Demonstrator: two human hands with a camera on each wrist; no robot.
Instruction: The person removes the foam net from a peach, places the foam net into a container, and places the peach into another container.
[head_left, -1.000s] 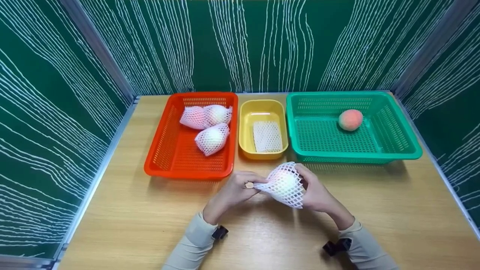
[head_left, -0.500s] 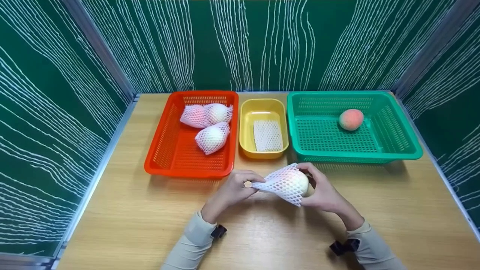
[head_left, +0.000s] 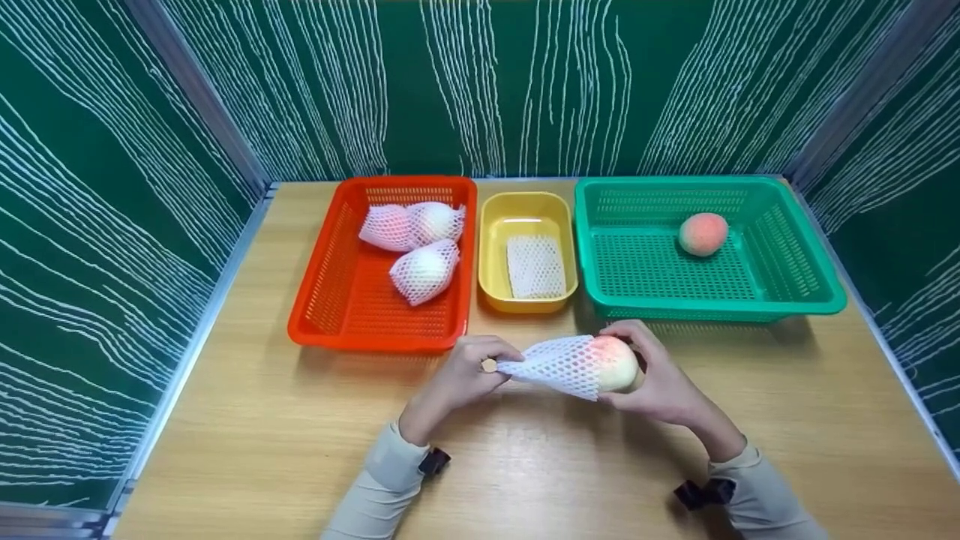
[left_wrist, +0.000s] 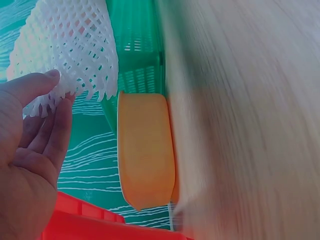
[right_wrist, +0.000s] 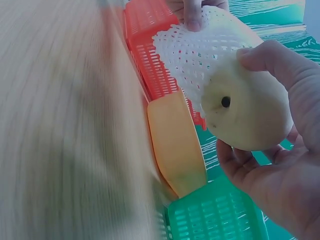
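Observation:
My left hand (head_left: 469, 371) pinches the gathered end of a white foam fruit net (head_left: 555, 364) between thumb and fingers. In my right hand (head_left: 664, 382) is a pink and cream peach (head_left: 616, 365), gripped at its outer end. The net covers only the peach's left side, and its wide edge lies against the fruit. Seen from the right wrist, the peach (right_wrist: 250, 110) shows a small dark spot at its bare end, with my thumb on top and fingers beneath. The left wrist view shows the net (left_wrist: 75, 50) spreading out from my left fingertips.
Behind the hands stand a red basket (head_left: 375, 341) with several netted peaches (head_left: 424, 274), a yellow tub (head_left: 491, 292) with a flat foam net (head_left: 536, 266), and a green basket (head_left: 795, 307) with one bare peach (head_left: 703, 234). Chalk-lined green walls (head_left: 510, 90) enclose the table (head_left: 247, 420).
My right hand has moved right with the peach, which now sticks well out of the net. The net has stretched narrower, its pinched end staying in my left hand.

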